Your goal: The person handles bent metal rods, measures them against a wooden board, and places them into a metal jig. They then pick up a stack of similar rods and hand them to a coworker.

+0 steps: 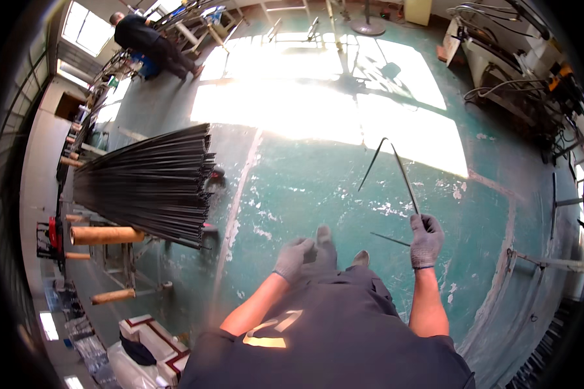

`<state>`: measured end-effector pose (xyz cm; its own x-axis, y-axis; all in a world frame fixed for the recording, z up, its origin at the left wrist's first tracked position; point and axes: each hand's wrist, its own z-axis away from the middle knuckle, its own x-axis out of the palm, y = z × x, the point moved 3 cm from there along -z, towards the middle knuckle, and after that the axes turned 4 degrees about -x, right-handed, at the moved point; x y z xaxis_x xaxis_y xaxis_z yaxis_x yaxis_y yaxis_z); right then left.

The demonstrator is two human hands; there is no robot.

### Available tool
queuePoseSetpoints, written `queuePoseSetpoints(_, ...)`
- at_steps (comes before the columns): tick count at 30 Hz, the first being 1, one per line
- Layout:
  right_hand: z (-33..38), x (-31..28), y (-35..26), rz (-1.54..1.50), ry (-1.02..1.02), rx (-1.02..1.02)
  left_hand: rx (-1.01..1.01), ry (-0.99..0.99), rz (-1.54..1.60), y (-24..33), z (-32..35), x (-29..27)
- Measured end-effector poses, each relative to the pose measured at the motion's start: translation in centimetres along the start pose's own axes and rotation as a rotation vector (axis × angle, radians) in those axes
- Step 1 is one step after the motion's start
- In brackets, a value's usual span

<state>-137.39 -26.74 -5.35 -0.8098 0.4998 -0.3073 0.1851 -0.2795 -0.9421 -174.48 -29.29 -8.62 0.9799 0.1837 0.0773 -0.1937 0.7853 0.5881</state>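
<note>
My right hand, in a grey knit glove, is closed around a thin dark bent rod. From the hand the rod rises away from me to a sharp bend, and a shorter leg comes back down toward the floor. Another thin dark straight piece sticks out to the left below this hand; whether it belongs to the same rod I cannot tell. My left hand, gloved alike, has its fingers curled in front of my body. Nothing shows sticking out of it.
At the left a large bundle of long dark rods lies on a rack with brown cylindrical rollers. Sunlight falls on the worn green floor. Another person stands at the far left. Machinery with cables is at the far right.
</note>
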Motion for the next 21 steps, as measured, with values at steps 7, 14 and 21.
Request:
queuePoseSetpoints(7,-13.2,2.7,-0.5,0.094,0.172,-0.070,0.358,0.288,-0.227,9.8,-9.2,-3.3)
queuePoseSetpoints(14,-26.6,6.5,-6.2,0.219,0.386,-0.110,0.750,0.685,-0.289,27.2,-15.8,-11.9)
queuePoseSetpoints(21,-34.0,20.2,-9.9,0.465,0.316,-0.290,0.675,1.323,-0.612,39.9,-19.8,-23.9)
